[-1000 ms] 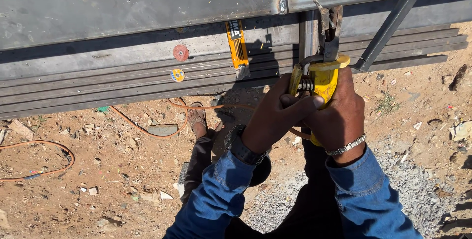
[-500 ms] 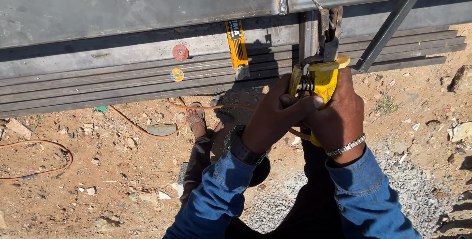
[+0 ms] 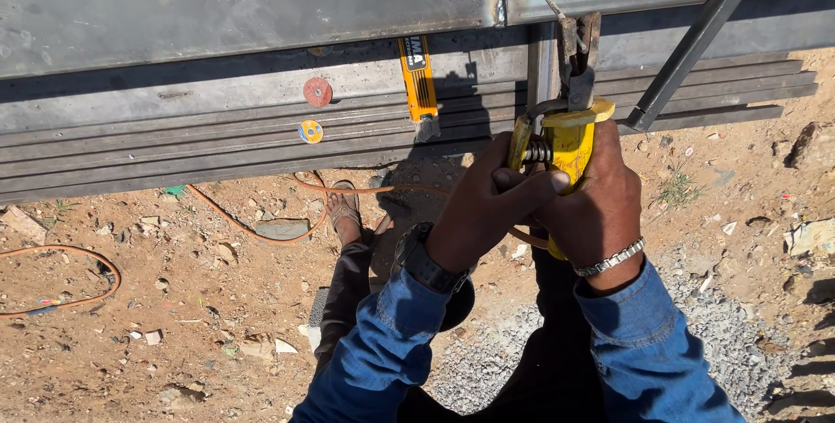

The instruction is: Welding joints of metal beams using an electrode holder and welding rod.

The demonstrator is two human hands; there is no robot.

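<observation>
Both hands are closed around a yellow electrode holder (image 3: 565, 149), the clamp kind with a spring at its side. The right hand (image 3: 596, 201) wraps the yellow handle fully from the right, fingers shut tight on it. The left hand (image 3: 487, 206) comes from the left and also grips the holder, its thumb lying across the spring part, so the tool sits between the two palms and rises above them. The rusty metal jaws of the holder stand just above the hands and bite on a vertical steel bar (image 3: 544, 62); I cannot tell how wide they are.

Above the grip runs a grey steel sheet (image 3: 243, 6). To the left of the hands, on a stack of flat steel bars (image 3: 174, 140), lie an orange wire brush (image 3: 419, 84), a red disc (image 3: 317, 91) and a small yellow disc (image 3: 310, 131). A dark slanted tube (image 3: 696, 45) goes up at the right of the grip.

Below the hands is dry red ground (image 3: 130, 319) with stones, some grey gravel (image 3: 496, 362) and an orange cable (image 3: 261, 227) running to the left. The person's sandalled foot (image 3: 345, 210) stands under the left hand.
</observation>
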